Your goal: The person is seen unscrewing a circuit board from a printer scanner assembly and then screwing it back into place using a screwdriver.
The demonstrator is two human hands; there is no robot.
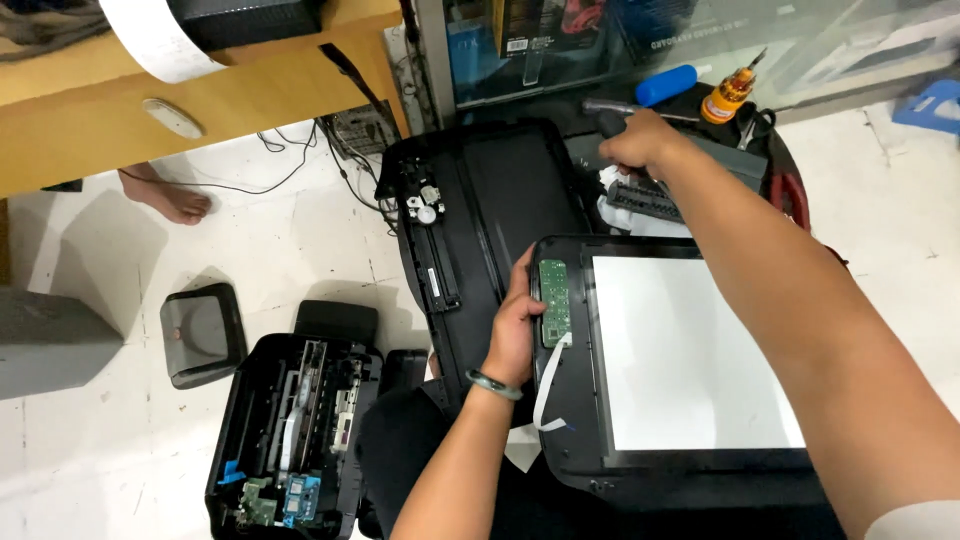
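Lower right of the frame we've got the scanner lid (575,400), white pad facing up, on our lap. Our left hand (515,325) grips its left edge, fingers curled tight round the rim beside the green circuit board (553,302). Upper centre, our right hand (640,143) is closed in a fist round a tool handle (606,117), near an orange screwdriver (729,94). Opened printer body (290,430) sits bottom left on the floor

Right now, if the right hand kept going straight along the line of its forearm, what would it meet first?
The right hand already grips a dark tool handle. Straight ahead, up the picture, the blue cylinder by the glass cabinet looks first in line, though depth is unclear.
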